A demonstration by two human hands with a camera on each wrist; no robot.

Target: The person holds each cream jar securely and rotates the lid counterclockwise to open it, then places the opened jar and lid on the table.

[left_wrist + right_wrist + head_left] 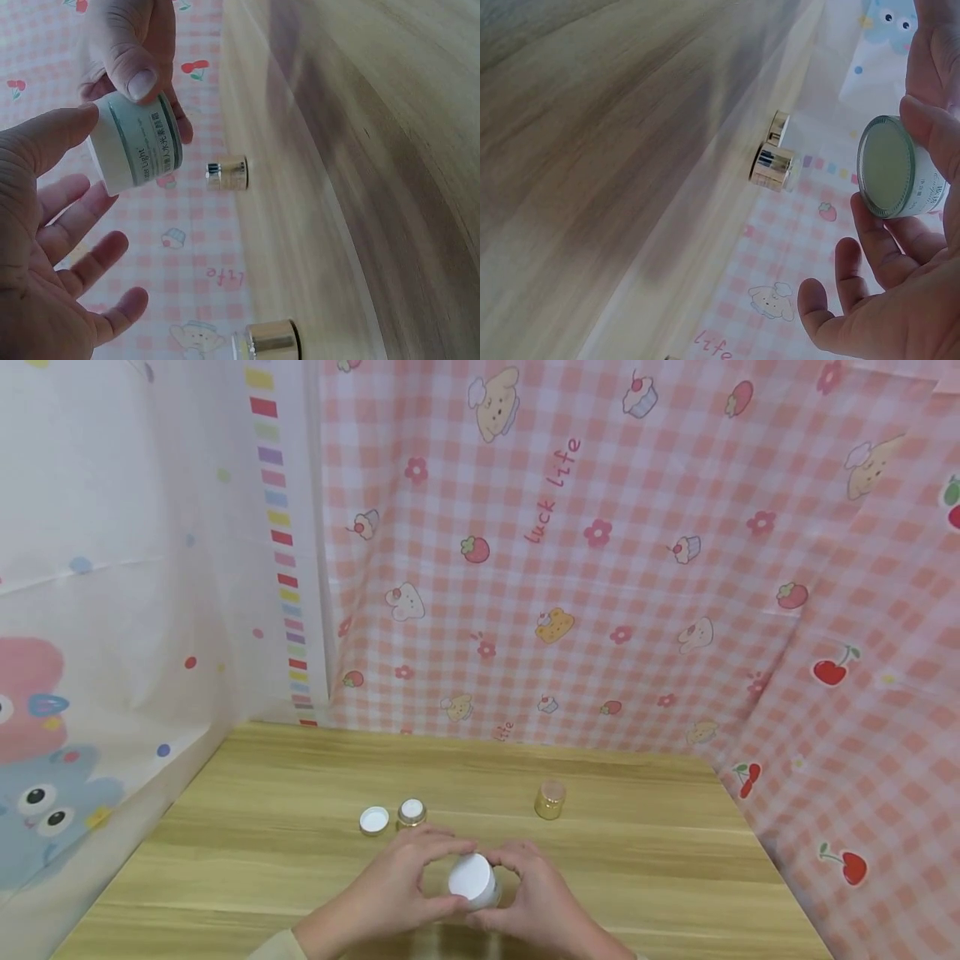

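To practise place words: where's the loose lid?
In the head view, the loose lid lies on the table left of centre, left of the white-topped gold jar, beyond the left hand.

Left fingers [447, 846] and right fingers [512, 857] hold 1 white jar [472, 878].

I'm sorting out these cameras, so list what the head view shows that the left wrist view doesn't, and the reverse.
Only the head view: a small round lid, white inside a gold rim, and a white cloth with cartoon figures.

Only the left wrist view: sharp lettering on the side of the white cylindrical jar.

Both: that jar held between the left hand and right hand, two shiny gold cylindrical containers, the wood-grain table and pink-and-white checked cloth.
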